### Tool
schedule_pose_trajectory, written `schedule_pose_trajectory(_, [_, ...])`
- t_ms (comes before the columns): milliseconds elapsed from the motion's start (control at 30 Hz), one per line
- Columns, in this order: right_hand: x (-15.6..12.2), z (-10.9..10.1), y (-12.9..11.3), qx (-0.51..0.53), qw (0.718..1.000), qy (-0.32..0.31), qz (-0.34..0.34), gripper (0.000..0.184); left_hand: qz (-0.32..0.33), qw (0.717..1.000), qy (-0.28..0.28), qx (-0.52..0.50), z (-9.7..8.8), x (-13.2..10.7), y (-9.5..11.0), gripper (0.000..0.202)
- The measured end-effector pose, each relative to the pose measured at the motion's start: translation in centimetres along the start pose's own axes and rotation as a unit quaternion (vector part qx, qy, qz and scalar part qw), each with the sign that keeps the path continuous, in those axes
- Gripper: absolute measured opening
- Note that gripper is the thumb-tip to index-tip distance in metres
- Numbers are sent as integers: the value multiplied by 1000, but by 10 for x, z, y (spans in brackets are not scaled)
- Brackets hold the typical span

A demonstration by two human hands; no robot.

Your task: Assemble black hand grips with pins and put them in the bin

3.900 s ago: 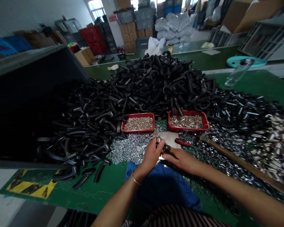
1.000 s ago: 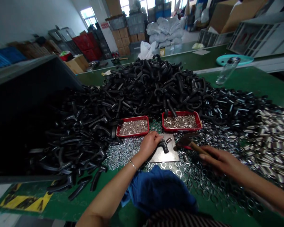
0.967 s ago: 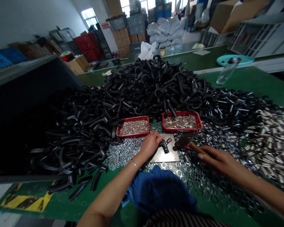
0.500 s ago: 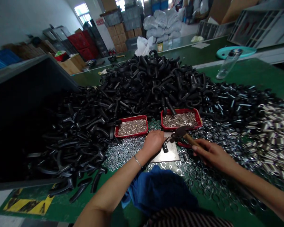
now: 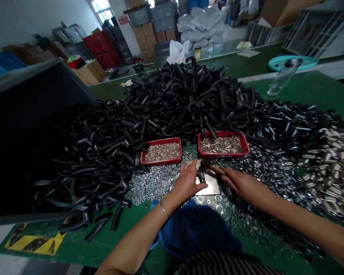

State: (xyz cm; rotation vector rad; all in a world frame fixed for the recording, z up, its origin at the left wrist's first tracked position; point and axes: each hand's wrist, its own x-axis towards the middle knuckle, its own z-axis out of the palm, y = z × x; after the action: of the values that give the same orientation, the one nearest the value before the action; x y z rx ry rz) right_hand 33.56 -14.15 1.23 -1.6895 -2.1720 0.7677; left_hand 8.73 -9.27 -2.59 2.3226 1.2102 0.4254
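My left hand point(image 5: 187, 181) lies over the left side of a pale metal plate point(image 5: 212, 188), thumb and fingers spread apart. Between the thumb and fingers, a small black fitting point(image 5: 201, 177) rests on the plate; part of it is hidden. My right hand point(image 5: 237, 181) is closed round the wooden handle of a hammer point(image 5: 218, 170). The dark, slightly blurred hammer head is over the plate, just above the fitting. Loose metal rings point(image 5: 220, 208) surround the plate's near and right edges.
Behind the plate stand two red trays point(image 5: 181, 151) point(image 5: 198, 149) of small metal pins. A large heap of black curved handles point(image 5: 172, 103) rises beyond. Metal sleeves point(image 5: 338, 172) lie to the right, a grey bin point(image 5: 23, 99) to the left. Blue cloth point(image 5: 200, 229) is at the near edge.
My left hand has opened, its thumb swinging out from the black fitting. My right hand and the hammer have shifted left and a little down. The view has turned slightly.
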Motion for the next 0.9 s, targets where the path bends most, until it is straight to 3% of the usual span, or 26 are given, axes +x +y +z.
schedule_pose_trajectory(67, [6, 1, 9, -5, 1000, 3, 17, 40, 5, 1000, 4, -22, 1, 0, -1, 103])
schedule_pose_trajectory(133, [6, -2, 12, -21, 998, 61, -7, 41, -15, 998, 21, -53, -1, -3, 2, 99])
schedule_pose_trajectory(200, [4, -4, 8, -28, 990, 131, -41, 41, -68, 990, 77, -99, 0, -12, 11, 90])
schedule_pose_trajectory(267, [2, 0, -4, 35, 987, 149, -43, 37, -119, 971, 157, -140, 4, -22, 25, 84])
schedule_pose_trajectory(333, [3, 13, -21, 179, 977, 120, 1, 36, -113, 960, 210, -144, 12, -32, 39, 87])
schedule_pose_trajectory(400, [8, 32, -39, 346, 931, 90, 71, 40, -66, 965, 222, -124, 18, -38, 50, 93])
schedule_pose_trajectory(467, [13, 51, -54, 470, 869, 90, 126, 44, -6, 977, 184, -108, 14, -41, 52, 96])
schedule_pose_trajectory(500, [15, 58, -58, 506, 845, 99, 142, 44, 18, 983, 152, -104, 7, -41, 48, 93])
schedule_pose_trajectory(567, [16, 66, -60, 531, 823, 124, 158, 41, 36, 988, 118, -88, -20, -38, 30, 76])
schedule_pose_trajectory(600, [15, 67, -59, 529, 822, 135, 162, 39, 29, 989, 128, -70, -38, -35, 16, 63])
schedule_pose_trajectory(667, [12, 65, -53, 522, 822, 150, 172, 36, -22, 975, 220, -5, -80, -23, -20, 42])
schedule_pose_trajectory(700, [10, 64, -50, 527, 817, 156, 175, 35, -57, 959, 276, 29, -101, -15, -40, 37])
schedule_pose_trajectory(767, [7, 63, -46, 555, 797, 161, 173, 34, -133, 928, 334, 95, -140, 7, -77, 34])
schedule_pose_trajectory(833, [6, 65, -46, 579, 782, 158, 169, 33, -177, 919, 321, 148, -168, 32, -104, 33])
schedule_pose_trajectory(900, [5, 69, -48, 587, 778, 147, 170, 33, -204, 923, 279, 172, -181, 57, -117, 30])
